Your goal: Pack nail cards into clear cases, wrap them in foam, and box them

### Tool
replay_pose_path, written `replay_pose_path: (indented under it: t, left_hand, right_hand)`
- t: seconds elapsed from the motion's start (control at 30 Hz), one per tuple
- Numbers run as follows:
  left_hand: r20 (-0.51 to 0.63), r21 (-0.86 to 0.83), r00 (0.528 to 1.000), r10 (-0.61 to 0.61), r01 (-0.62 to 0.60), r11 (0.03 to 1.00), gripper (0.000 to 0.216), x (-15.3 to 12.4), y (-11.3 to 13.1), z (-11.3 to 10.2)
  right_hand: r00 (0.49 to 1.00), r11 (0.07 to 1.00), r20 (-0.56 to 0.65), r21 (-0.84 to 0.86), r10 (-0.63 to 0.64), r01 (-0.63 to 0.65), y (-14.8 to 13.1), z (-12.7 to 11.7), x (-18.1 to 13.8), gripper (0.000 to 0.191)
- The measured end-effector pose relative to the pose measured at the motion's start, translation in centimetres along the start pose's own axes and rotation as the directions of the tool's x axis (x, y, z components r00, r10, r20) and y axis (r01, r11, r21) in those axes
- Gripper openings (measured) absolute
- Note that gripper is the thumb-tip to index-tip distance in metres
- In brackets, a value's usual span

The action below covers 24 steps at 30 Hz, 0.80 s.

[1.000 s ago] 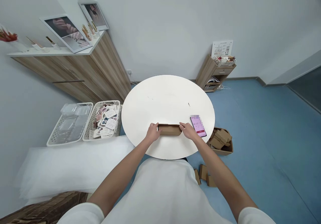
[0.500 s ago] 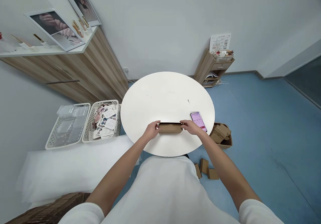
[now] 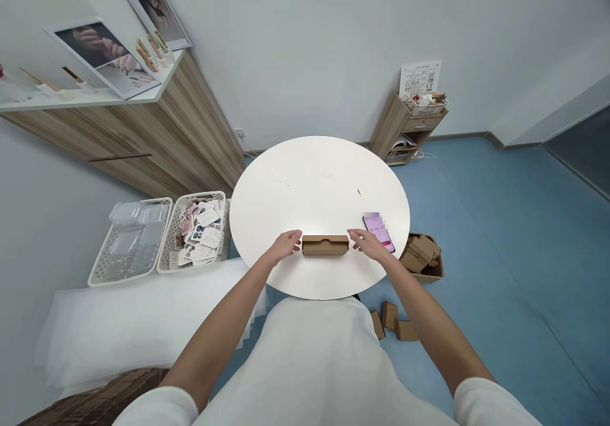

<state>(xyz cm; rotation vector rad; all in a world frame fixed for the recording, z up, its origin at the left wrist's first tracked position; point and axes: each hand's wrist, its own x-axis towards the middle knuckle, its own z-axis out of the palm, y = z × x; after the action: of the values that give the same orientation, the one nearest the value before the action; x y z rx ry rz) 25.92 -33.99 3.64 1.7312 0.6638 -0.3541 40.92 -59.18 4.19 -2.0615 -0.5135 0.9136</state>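
We see a long, narrow box (image 3: 325,248) of plain brown cardboard resting on the white table (image 3: 314,184), a shallow curved cut marking its mid-length. The left hand (image 3: 284,245) and right hand (image 3: 366,243) flank its ends, fingers loosely parted, gripping nothing.

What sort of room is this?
Probably a small workroom, maybe for nail products: a framed hand picture on a cabinet, a basket of printed cards, and a cardboard box on a white table.
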Motion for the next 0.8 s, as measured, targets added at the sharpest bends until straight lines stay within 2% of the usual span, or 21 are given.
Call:
replay_pose_path:
  t: [0.1,0.17,0.27,0.53,0.7,0.8]
  left_hand:
    - [0.076,-0.008,0.992,-0.101,0.102,0.995,0.06,0.3,0.6,-0.2]
    - [0.118,-0.015,0.984,-0.131,0.133,0.991,0.061,0.4,0.6,-0.1]
    - [0.113,-0.031,0.985,-0.13,0.134,0.99,0.063,0.4,0.1,0.2]
    - [0.054,0.004,0.998,0.027,-0.027,1.0,0.044,0.5,-1.3,1.6]
    - [-0.124,0.024,0.991,0.046,-0.043,0.999,0.047,0.6,-1.8,3.0]
    - [-0.215,0.024,0.975,0.055,-0.051,0.998,0.046,0.4,-2.1,4.3]
  right_hand:
    - [0.983,0.972,0.053,0.152,0.175,-0.181,0.2,0.0,0.5,0.049]
    - [0.972,0.955,0.108,0.187,0.211,-0.228,0.6,0.4,0.8,0.045]
    - [0.968,0.946,0.131,0.222,0.212,-0.237,1.3,1.3,1.0,0.044]
    - [0.99,0.953,0.038,0.265,0.139,-0.144,1.8,2.5,1.0,0.041]
    - [0.994,0.991,-0.103,0.132,0.019,-0.006,2.3,2.5,1.4,0.037]
    - [0.985,0.991,-0.162,0.116,-0.053,0.073,2.9,2.7,1.2,0.037]
